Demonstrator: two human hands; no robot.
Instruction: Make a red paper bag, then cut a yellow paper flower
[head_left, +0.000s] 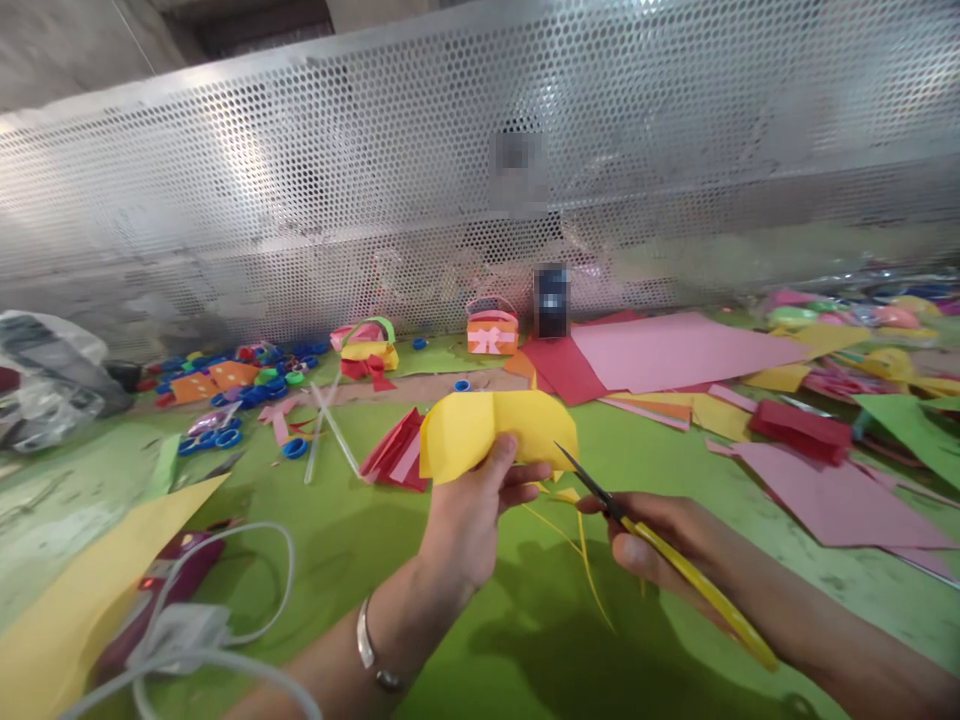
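Observation:
My left hand (469, 515) is closed on a folded yellow paper piece (495, 428), held up above the green table (337, 530). A thumb presses its lower edge. My right hand (664, 540) grips yellow-handled scissors (660, 545); the dark blades point up-left, their tips just under the paper's right corner. A thin yellow paper strip (585, 555) dangles below the paper between the two hands. A silver bangle sits on my left wrist.
A pink sheet (675, 352) and red sheet (559, 368) lie at the back right. Small paper baskets (493, 333) (369, 350), blue rings (217, 435), red folded paper (396, 455), a yellow sheet (82, 590) and a white cable (225, 610) surround me. A perforated metal wall (450, 180) closes the back.

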